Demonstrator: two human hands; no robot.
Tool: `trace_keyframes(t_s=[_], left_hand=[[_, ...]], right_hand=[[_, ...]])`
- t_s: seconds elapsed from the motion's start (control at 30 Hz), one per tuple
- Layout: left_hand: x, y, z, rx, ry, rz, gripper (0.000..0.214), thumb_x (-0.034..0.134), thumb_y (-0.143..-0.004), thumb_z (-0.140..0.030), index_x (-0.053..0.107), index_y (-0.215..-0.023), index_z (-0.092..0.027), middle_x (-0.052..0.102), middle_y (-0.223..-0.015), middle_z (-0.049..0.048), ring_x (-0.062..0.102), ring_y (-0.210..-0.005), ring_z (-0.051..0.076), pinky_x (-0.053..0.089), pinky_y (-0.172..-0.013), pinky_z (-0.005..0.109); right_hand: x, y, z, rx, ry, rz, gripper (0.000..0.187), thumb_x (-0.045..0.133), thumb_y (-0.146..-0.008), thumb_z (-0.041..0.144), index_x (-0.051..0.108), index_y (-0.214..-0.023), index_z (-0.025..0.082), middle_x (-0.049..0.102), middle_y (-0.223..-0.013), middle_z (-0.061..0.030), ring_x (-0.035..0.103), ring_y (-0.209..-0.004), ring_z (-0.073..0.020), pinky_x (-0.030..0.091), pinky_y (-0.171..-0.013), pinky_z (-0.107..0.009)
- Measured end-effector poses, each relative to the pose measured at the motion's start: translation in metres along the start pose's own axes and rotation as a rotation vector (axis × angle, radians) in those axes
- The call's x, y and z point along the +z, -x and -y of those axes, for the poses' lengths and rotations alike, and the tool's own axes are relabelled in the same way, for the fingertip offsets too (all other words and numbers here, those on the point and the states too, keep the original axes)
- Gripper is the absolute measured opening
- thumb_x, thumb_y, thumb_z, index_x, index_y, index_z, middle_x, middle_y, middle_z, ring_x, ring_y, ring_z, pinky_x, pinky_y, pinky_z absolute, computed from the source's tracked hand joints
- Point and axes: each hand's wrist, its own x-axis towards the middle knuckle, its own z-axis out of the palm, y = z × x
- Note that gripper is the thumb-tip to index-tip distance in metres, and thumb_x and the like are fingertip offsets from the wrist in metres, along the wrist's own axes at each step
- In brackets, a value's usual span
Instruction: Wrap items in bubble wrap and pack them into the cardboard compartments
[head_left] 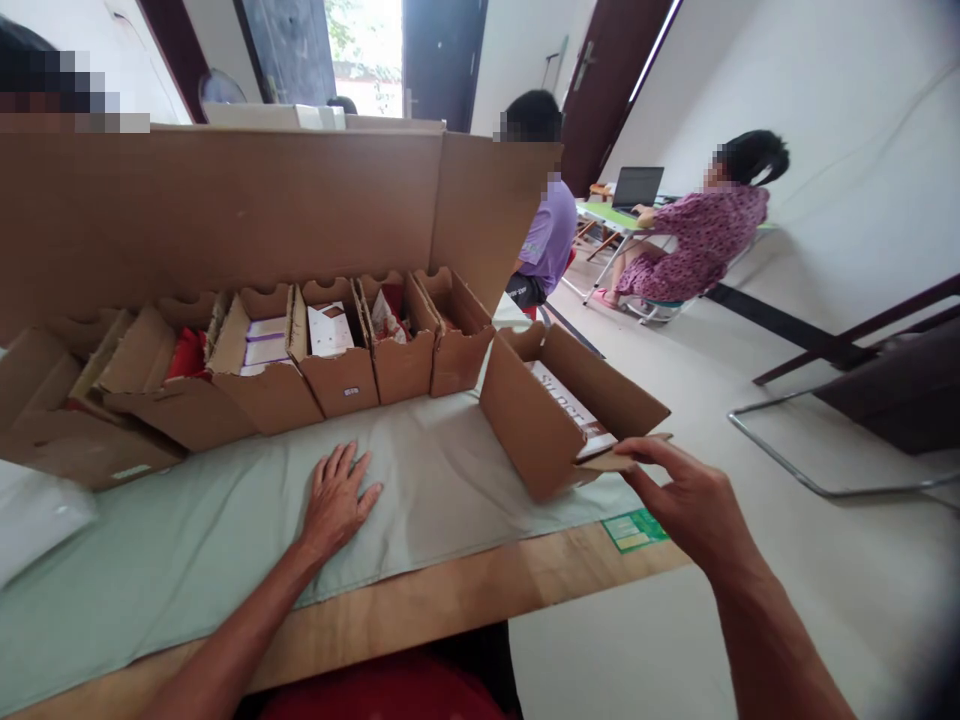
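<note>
Pinching the near flap [602,461] of the open box [525,425] between thumb and fingers, the right hand [694,505] is at the right end of the table [465,590]. On the cloth [427,480], the left hand [336,505] lies palm down, fingers slightly apart. Inside the box is a white packet [574,408]. The box stands just right of a row of bins [405,370], before a cardboard panel [247,210].

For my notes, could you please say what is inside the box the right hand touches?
The cardboard box by the right hand holds a white printed item; its lower part and the box's bottom are covered.
</note>
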Motion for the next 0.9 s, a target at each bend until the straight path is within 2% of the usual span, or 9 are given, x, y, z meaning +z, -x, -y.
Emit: trace_keyframes(t_s=[0.1,0.2,0.27,0.37,0.43,0.53,0.67,0.77,0.9], left_hand=[[-0.002,-0.002,-0.004,-0.044,0.012,0.022,0.052,0.05,-0.097,-0.037,0.059,-0.143,-0.014,0.048,-0.158,0.0193,0.039,-0.149,0.037,0.028,-0.122,0.054],[-0.008,-0.013,-0.021,-0.068,0.103,0.015,0.057,0.057,-0.09,-0.032,0.057,-0.143,-0.012,0.046,-0.158,0.0212,0.035,-0.151,0.039,0.028,-0.123,0.055],[-0.014,-0.027,-0.042,-0.022,0.263,0.025,0.064,0.061,-0.086,-0.03,0.052,-0.147,-0.014,0.043,-0.161,0.0194,0.036,-0.151,0.037,0.029,-0.123,0.054],[-0.024,-0.058,-0.08,0.069,0.573,0.08,0.074,0.063,-0.083,-0.032,0.043,-0.153,-0.017,0.038,-0.164,0.0161,0.036,-0.151,0.034,0.03,-0.125,0.051],[-0.029,-0.082,-0.105,0.132,0.753,0.104,0.08,0.064,-0.081,-0.032,0.039,-0.156,-0.017,0.036,-0.165,0.0161,0.032,-0.154,0.033,0.025,-0.127,0.049],[-0.028,-0.118,-0.139,0.17,1.016,0.118,0.089,0.069,-0.076,-0.029,0.035,-0.157,-0.017,0.035,-0.165,0.0174,0.03,-0.154,0.036,0.025,-0.127,0.052],[-0.017,-0.147,-0.166,0.218,1.377,0.167,0.089,0.07,-0.07,-0.021,0.039,-0.153,-0.018,0.051,-0.154,0.015,0.045,-0.143,0.035,0.035,-0.121,0.052],[-0.008,-0.14,-0.17,0.188,1.501,0.148,0.08,0.07,-0.072,-0.022,0.044,-0.147,-0.016,0.057,-0.145,0.0155,0.051,-0.137,0.034,0.039,-0.117,0.051],[-0.003,-0.101,-0.162,0.159,1.535,0.018,0.078,0.069,-0.079,-0.026,0.041,-0.151,-0.02,0.049,-0.154,0.0135,0.045,-0.143,0.033,0.036,-0.121,0.049]], right_hand=[[-0.012,0.02,-0.026,0.093,-0.097,0.001,0.015,0.062,-0.079,0.036,0.071,-0.09,0.037,0.077,-0.092,-0.004,0.071,-0.073,-0.0268,0.054,-0.064,-0.04],[-0.013,0.031,-0.048,0.2,-0.147,-0.019,0.017,0.063,-0.081,0.04,0.071,-0.095,0.038,0.077,-0.095,-0.0052,0.073,-0.084,-0.0295,0.057,-0.073,-0.044],[-0.009,0.038,-0.055,0.246,-0.239,-0.037,0.035,0.066,-0.082,0.046,0.069,-0.116,0.037,0.075,-0.106,-0.0057,0.072,-0.091,-0.0297,0.058,-0.084,-0.048],[0.005,0.053,-0.054,0.324,-0.485,-0.087,0.079,0.074,-0.081,0.054,0.044,-0.152,0.035,0.069,-0.126,-0.0093,0.07,-0.104,-0.0307,0.059,-0.089,-0.05],[0.019,0.063,-0.049,0.351,-0.625,-0.1,0.092,0.077,-0.08,0.057,0.033,-0.158,0.034,0.065,-0.135,-0.0118,0.068,-0.112,-0.0315,0.059,-0.091,-0.048],[0.046,0.073,-0.04,0.348,-0.699,-0.089,0.082,0.077,-0.081,0.057,0.045,-0.151,0.029,0.064,-0.136,-0.0133,0.067,-0.115,-0.0307,0.057,-0.096,-0.046],[0.076,0.069,-0.033,0.45,-0.605,-0.119,0.075,0.076,-0.078,0.063,0.058,-0.136,0.02,0.069,-0.125,-0.0157,0.068,-0.111,-0.0316,0.059,-0.09,-0.045],[0.082,0.065,-0.037,0.475,-0.512,-0.094,0.066,0.075,-0.078,0.063,0.066,-0.123,0.016,0.073,-0.115,-0.0166,0.069,-0.107,-0.0344,0.058,-0.092,-0.051],[0.08,0.058,-0.047,0.324,-0.409,-0.046,0.047,0.073,-0.08,0.059,0.076,-0.104,0.019,0.077,-0.11,-0.0135,0.067,-0.113,-0.0388,0.047,-0.107,-0.059]])
